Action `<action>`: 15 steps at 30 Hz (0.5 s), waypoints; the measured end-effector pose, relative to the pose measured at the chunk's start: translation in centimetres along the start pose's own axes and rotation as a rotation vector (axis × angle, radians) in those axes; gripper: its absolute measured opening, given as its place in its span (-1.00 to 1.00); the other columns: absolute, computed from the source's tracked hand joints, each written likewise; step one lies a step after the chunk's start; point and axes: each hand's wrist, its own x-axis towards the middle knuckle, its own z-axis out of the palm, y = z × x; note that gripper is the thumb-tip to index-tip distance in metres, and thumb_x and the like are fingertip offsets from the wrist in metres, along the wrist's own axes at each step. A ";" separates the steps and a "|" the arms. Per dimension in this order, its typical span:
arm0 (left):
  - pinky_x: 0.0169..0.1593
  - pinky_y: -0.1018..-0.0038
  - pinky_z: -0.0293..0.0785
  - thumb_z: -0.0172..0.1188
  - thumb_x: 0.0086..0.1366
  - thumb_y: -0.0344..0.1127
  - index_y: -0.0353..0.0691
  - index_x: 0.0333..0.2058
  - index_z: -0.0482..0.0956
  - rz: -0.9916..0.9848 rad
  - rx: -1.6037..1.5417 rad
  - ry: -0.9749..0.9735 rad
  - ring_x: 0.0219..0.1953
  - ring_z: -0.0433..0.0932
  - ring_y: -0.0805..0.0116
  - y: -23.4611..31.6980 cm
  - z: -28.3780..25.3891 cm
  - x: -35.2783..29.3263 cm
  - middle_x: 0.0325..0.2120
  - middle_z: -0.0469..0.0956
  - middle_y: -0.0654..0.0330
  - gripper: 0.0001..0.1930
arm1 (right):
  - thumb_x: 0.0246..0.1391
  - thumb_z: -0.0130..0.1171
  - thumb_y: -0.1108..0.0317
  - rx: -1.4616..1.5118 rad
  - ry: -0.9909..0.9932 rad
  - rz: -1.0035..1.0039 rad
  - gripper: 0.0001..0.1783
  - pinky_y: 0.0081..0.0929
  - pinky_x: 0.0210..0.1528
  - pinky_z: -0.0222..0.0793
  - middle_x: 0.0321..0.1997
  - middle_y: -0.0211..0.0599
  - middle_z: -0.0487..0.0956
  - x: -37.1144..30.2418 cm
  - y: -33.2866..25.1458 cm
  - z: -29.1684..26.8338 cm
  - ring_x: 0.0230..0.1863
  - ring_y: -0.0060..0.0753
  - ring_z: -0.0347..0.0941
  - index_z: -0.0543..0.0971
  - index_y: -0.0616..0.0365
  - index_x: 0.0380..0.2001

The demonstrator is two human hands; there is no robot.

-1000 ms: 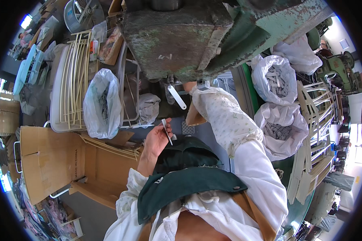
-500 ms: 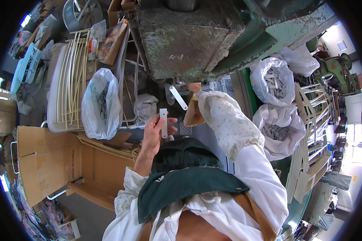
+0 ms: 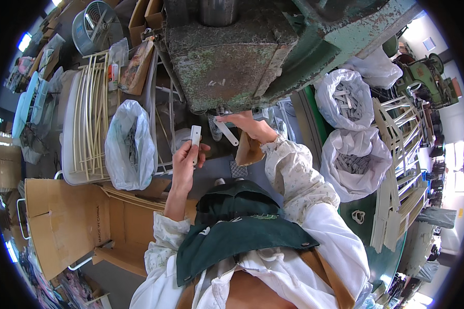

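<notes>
My left hand (image 3: 184,156) is closed around a flat white strip (image 3: 196,138) with small holes, held nearly upright. Beneath the head of the green press (image 3: 227,72), a second white strip (image 3: 228,134) with a rounded, holed end slants down to the right. My right hand (image 3: 252,126) reaches leftward under the press, its fingers at the upper end of that second strip. The fingertips and the strip's far end are partly hidden there. Just below my right wrist is a brown cardboard piece (image 3: 249,149).
At the left stand a plastic bag (image 3: 131,167) of grey pieces, a tray (image 3: 68,154) of long pale rods, and an open cardboard box (image 3: 67,221). At the right, two bags (image 3: 345,110) of grey strips sit beside stacked pale slats (image 3: 394,206).
My right hand has come from behind the press head to the second strip's upper end. My left hand, still holding its strip, has shifted slightly left and up. The view has tilted slightly.
</notes>
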 end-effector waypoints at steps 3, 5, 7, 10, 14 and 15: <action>-0.59 0.67 0.25 -0.09 0.38 -0.36 -0.38 -0.25 0.49 0.029 -0.014 -0.010 -0.58 0.42 0.59 1.8 1.3 0.2 -0.42 0.58 0.12 -0.78 | -0.15 0.38 0.09 -0.042 0.027 0.118 -0.64 -0.59 -0.64 0.10 -0.57 -0.49 0.53 0.8 1.0 0.2 -0.62 -0.66 0.27 0.64 0.20 -0.47; -0.61 0.67 0.27 -0.09 0.38 -0.37 -0.38 -0.23 0.49 0.069 0.021 -0.033 -0.61 0.43 0.58 2.1 1.6 0.8 -0.42 0.59 0.10 -0.79 | -0.15 0.38 0.06 0.013 0.051 0.131 -0.62 -0.57 -0.54 0.21 -0.53 -0.46 0.55 -0.3 -2.3 1.2 -0.53 -0.64 0.34 0.64 0.20 -0.45; -0.63 0.68 0.26 -0.08 0.38 -0.37 -0.38 -0.23 0.49 0.049 0.039 -0.055 -0.63 0.43 0.57 3.0 2.1 1.3 -0.42 0.59 0.09 -0.79 | -0.10 0.36 0.09 -0.017 0.093 0.015 -0.64 -0.57 -0.44 0.27 -0.47 -0.43 0.57 -2.2 -6.0 1.6 -0.45 -0.63 0.38 0.64 0.20 -0.42; -0.69 0.70 0.24 -0.07 0.37 -0.34 -0.40 -0.23 0.49 0.003 0.073 -0.118 -0.70 0.43 0.56 3.2 2.8 2.7 -0.48 0.60 0.07 -0.77 | 0.00 0.29 0.18 -0.312 0.011 0.153 -0.66 -0.56 -0.32 0.36 -0.43 -0.36 0.60 -3.8 -7.0 0.8 -0.38 -0.58 0.46 0.59 0.28 -0.32; -0.76 0.69 0.20 0.00 0.34 -0.24 -0.43 -0.29 0.50 -0.122 0.132 -0.157 -0.80 0.40 0.53 2.0 2.6 3.5 -0.59 0.58 0.06 -0.71 | 0.05 0.24 0.24 -0.106 -0.046 0.195 -0.74 -0.64 -0.44 0.27 -0.56 -0.47 0.58 -4.7 -3.6 0.9 -0.51 -0.71 0.36 0.63 0.27 -0.43; -0.76 0.69 0.19 0.02 0.34 -0.22 -0.43 -0.31 0.51 -0.195 0.161 -0.123 -0.81 0.38 0.53 1.8 2.1 3.2 -0.61 0.58 0.07 -0.70 | 0.06 0.24 0.24 0.007 -0.027 0.202 -0.72 -0.67 -0.46 0.25 -0.60 -0.48 0.58 -5.3 -4.1 1.3 -0.54 -0.76 0.34 0.63 0.29 -0.46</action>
